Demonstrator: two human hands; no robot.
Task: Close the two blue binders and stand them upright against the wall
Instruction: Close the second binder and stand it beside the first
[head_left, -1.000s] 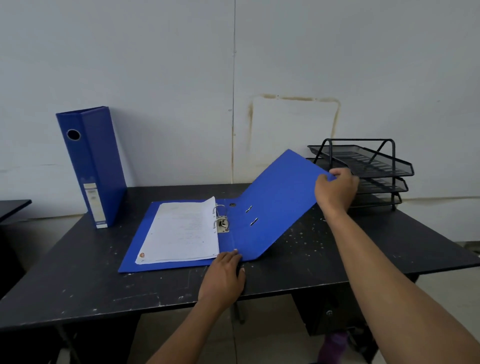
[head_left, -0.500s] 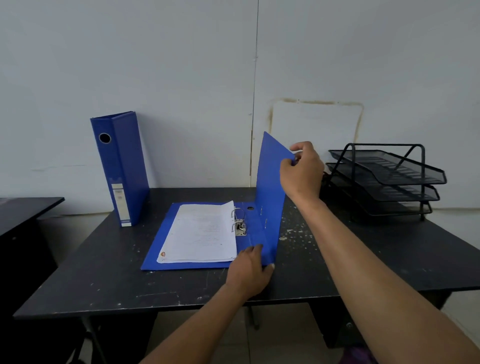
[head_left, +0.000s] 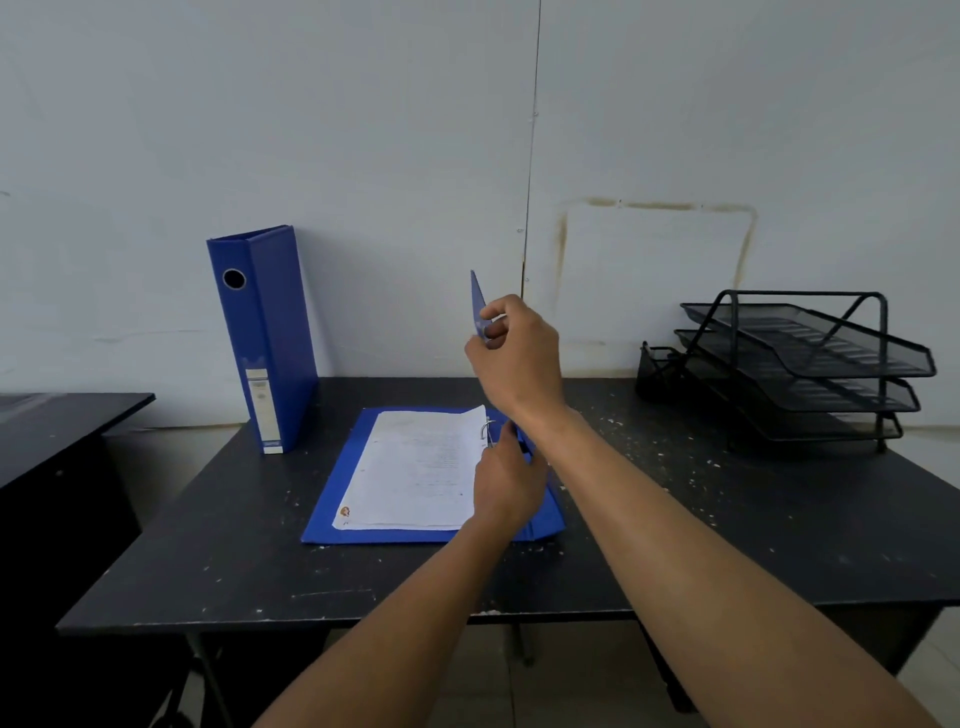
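A person's right hand (head_left: 511, 358), pinching the open blue binder's cover (head_left: 477, 301), has swung it past vertical over the papers (head_left: 415, 467) while the left hand (head_left: 506, 488) presses flat beside the rings, closure seemingly near; the other binder (head_left: 265, 338) stands far left.

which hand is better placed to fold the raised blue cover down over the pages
Right. The right hand already pinches the raised blue cover at its top edge, while the left hand rests low by the metal rings.

One blue binder (head_left: 270, 338) upright at wall; other (head_left: 343, 483) half-open, flat on desk
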